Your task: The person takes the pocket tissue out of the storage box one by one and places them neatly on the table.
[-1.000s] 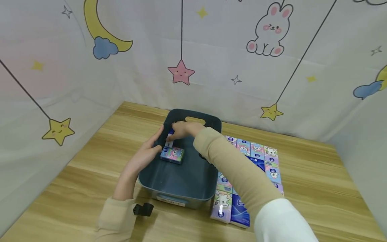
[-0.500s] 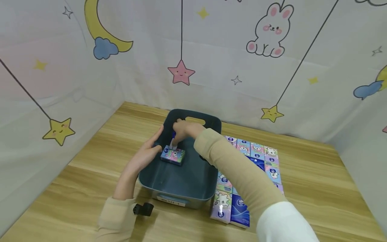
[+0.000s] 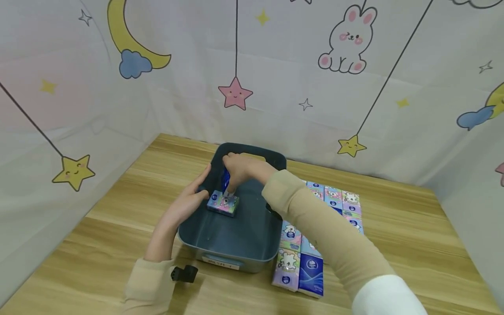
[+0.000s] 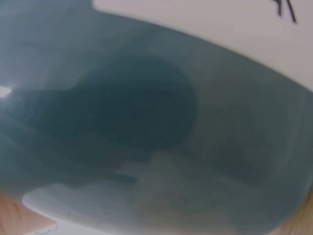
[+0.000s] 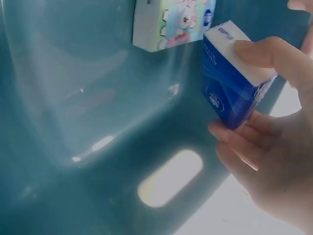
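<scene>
In the head view, my right hand (image 3: 241,169) is inside the dark teal storage bin (image 3: 236,238). It pinches a blue tissue pack (image 5: 230,81) between thumb and fingers, the pack's white side under the thumb. The blue pack is tilted, its end close beside a patterned tissue pack (image 3: 222,204) lying on the bin floor; whether they touch I cannot tell. At the bin's left rim, my left hand (image 3: 185,208) holds the wall, its thumb over the inside. Its other fingers are partly hidden. The left wrist view shows only the blurred bin wall (image 4: 234,112) and a white label.
Several patterned and blue tissue packs (image 3: 288,264) lie in rows right of the bin, partly covered by my right sleeve (image 3: 315,218). A wooden table (image 3: 409,245) carries everything. A printed curtain (image 3: 275,122) stands behind. A black device (image 3: 185,274) sits at my left wrist.
My right hand has shifted slightly right and up. The blue pack in it, formerly lower by the left wall, now stands tilted at the patterned pack. My left hand keeps its place.
</scene>
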Demonstrator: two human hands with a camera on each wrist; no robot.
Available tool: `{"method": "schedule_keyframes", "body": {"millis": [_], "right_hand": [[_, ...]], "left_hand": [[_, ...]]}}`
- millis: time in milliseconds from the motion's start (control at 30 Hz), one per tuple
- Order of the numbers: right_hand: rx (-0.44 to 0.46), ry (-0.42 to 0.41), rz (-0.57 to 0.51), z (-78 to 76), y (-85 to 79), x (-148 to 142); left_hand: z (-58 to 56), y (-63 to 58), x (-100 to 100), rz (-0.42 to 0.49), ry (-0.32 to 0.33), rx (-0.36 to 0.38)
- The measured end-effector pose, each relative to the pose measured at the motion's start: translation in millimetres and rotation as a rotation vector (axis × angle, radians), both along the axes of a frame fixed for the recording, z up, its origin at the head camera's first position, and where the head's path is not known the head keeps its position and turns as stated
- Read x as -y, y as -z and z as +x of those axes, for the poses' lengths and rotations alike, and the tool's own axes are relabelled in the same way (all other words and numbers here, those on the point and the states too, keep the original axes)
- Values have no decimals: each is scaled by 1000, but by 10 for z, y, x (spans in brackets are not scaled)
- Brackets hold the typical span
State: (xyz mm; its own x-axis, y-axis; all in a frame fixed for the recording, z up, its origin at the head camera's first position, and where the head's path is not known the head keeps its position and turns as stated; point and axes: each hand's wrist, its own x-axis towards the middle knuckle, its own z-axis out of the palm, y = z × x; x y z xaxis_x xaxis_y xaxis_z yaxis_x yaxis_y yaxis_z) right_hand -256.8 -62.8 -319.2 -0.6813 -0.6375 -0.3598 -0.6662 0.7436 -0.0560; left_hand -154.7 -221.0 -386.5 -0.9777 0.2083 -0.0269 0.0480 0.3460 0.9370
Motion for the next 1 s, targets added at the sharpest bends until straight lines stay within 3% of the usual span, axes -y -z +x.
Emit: {"method": "schedule_keyframes", "body": {"millis": [467,700,1000], "right_hand": [[-49,-60,8,219,-300,-315],[-29,-96,-204,382,-324,-599],[15,-60,-412,603,-297,-921]], "left_hand": [[15,-37,-23,-13,-21,-5],[-7,-30,-26,-21,-30,-13],[2,-26,-19,-29,-35,-22]]}}
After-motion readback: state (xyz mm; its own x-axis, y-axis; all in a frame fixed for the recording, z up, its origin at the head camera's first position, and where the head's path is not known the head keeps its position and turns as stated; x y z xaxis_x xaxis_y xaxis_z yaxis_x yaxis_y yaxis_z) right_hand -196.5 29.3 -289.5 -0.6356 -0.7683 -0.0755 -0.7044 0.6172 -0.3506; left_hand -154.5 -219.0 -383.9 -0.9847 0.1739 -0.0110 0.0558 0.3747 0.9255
